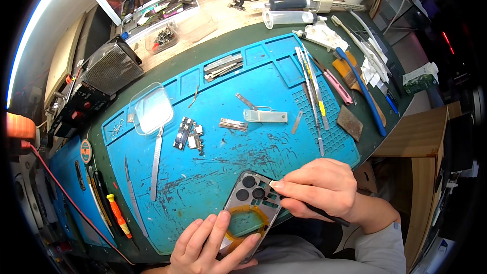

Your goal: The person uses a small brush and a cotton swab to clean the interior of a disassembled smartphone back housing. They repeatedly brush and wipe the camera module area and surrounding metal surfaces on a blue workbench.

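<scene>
My left hand (pixel 205 246) grips the lower end of a phone back housing (pixel 235 203), fingers over its face. The housing is tilted at the mat's front edge, with three round black camera rings at its upper end. An orange-brown film ring (pixel 265 218) surrounds an opening through which the blue mat shows. My right hand (pixel 324 185) is closed around a slim black tool (pixel 327 215), whose tail points down right. Its fingertips are at the housing's upper right edge, beside small cutouts. The working tip is hidden, so the tool's kind is unclear.
Small phone parts (pixel 183 133), a clear plastic box (pixel 153 109), a scalpel handle (pixel 157 167) and tweezers (pixel 310 86) lie on the blue mat (pixel 203 177). Brushes (pixel 361 91) and syringes (pixel 289 18) lie beyond it. A fan unit (pixel 111 66) stands left.
</scene>
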Action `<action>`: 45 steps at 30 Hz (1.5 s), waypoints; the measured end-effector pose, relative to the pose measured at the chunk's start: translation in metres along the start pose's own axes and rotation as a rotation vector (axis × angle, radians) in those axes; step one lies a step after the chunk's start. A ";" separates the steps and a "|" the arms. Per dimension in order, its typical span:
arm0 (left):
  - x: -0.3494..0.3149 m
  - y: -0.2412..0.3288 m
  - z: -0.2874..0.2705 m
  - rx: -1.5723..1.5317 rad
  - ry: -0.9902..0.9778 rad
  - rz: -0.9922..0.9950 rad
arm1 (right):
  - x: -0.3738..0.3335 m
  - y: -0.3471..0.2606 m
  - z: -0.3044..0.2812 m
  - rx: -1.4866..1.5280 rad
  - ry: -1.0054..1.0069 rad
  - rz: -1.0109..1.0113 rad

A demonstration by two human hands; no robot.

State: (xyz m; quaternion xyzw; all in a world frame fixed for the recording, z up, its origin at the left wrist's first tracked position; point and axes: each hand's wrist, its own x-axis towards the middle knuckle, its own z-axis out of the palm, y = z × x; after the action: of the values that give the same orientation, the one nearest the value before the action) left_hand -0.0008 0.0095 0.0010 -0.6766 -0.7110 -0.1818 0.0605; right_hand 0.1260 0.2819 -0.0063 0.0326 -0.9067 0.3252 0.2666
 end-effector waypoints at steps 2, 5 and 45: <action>0.000 0.001 0.000 0.000 0.004 -0.009 | 0.002 0.000 -0.001 -0.001 -0.005 -0.012; -0.001 0.001 0.000 -0.005 0.006 -0.011 | 0.002 0.000 -0.001 -0.011 -0.004 -0.020; -0.012 0.002 0.000 0.082 -0.167 -0.004 | 0.012 0.000 -0.004 0.034 -0.104 0.058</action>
State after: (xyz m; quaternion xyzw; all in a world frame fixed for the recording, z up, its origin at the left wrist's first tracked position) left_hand 0.0022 -0.0019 -0.0026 -0.6849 -0.7218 -0.0957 0.0279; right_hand 0.1172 0.2854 0.0027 0.0277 -0.9143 0.3458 0.2088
